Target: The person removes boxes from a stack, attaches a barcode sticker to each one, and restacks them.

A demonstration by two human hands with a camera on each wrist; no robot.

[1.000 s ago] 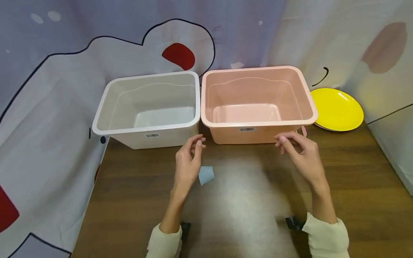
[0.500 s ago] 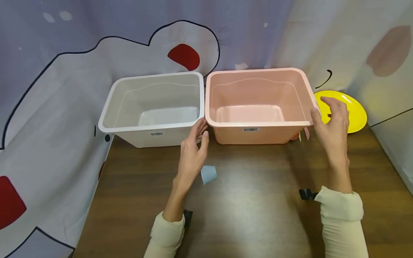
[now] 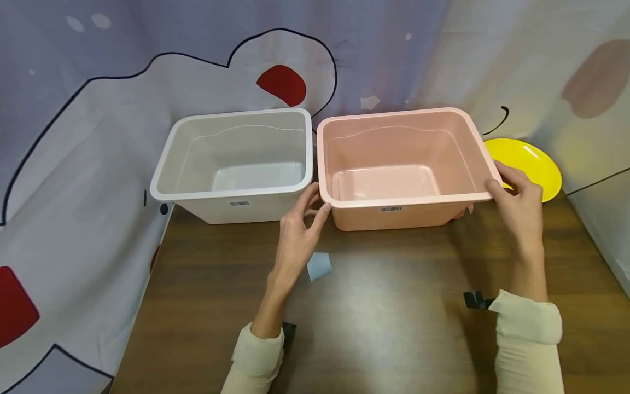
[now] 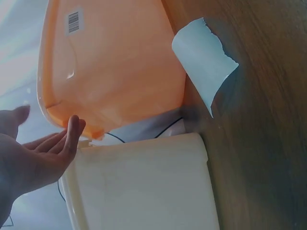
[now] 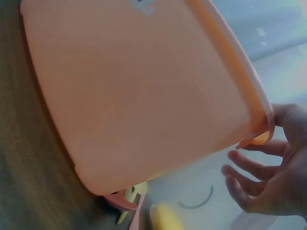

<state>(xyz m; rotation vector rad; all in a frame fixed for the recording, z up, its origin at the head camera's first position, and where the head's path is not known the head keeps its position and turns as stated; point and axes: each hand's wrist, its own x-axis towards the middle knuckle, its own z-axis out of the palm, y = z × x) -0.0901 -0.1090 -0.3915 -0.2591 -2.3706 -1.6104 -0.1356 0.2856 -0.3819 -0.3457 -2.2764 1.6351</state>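
A pink plastic bin (image 3: 408, 216) stands on the table to the right of a white bin (image 3: 236, 210), with a narrow gap between them. My right hand (image 3: 523, 210) grips the pink bin's front right corner, thumb at the rim and index finger under it. At the opposite front corner, my left hand (image 3: 297, 235) has its fingers by the gap; in the left wrist view the fingers (image 4: 72, 136) lie loosely against the corner and the thumb stands apart from the rim. Both bins look bare inside.
A light blue curled piece (image 3: 319, 266) with a jagged edge lies in front of the bins. A yellow plate (image 3: 536, 169) is at the back right. Beside the pink bin's base, the right wrist view shows small utensils (image 5: 136, 194). A patterned curtain (image 3: 394, 54) hangs behind.
My right hand has moved out to the pink bin's right corner and gripped it. My left hand has risen to the left corner. The pink bin has shifted slightly toward me and right.
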